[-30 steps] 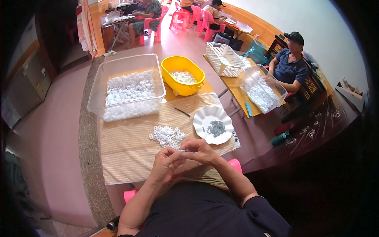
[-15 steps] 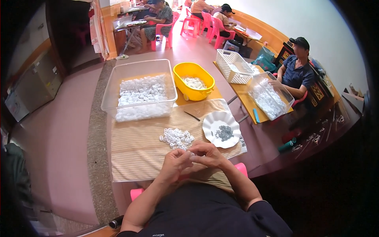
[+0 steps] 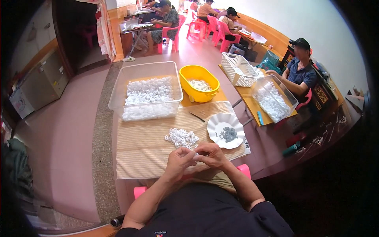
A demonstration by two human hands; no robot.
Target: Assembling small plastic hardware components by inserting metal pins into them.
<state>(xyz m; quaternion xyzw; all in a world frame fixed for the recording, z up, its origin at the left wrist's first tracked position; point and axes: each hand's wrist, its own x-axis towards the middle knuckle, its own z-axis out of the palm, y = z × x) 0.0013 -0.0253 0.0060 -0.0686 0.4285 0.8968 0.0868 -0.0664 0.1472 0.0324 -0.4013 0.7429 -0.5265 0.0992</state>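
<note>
My left hand (image 3: 180, 161) and my right hand (image 3: 213, 155) meet over the near edge of the cloth-covered table. Between their pinched fingertips is a small white ring-like piece (image 3: 196, 154), mostly hidden by the fingers. Just beyond the left hand lies a loose heap of small white plastic pieces with holes (image 3: 181, 137). A white scalloped dish (image 3: 215, 123) sits beyond the right hand, holding a pile of tiny grey translucent parts (image 3: 228, 134). Behind the heap, a thin dark pointed tool (image 3: 197, 117) lies on the striped cloth (image 3: 138, 154).
A clear bin (image 3: 112, 93) full of white pieces stands at the far left of the table, beside a yellow tub (image 3: 184, 79). To the right, a person (image 3: 302, 71) sits at another table with a clear bin (image 3: 292, 103) and a white basket (image 3: 237, 73). Several people work farther back.
The view has shifted slightly, so the scene sits a little farther right. My hands remain together at the small white piece with slightly altered fingers. The seated person's arm has drawn back from the bin.
</note>
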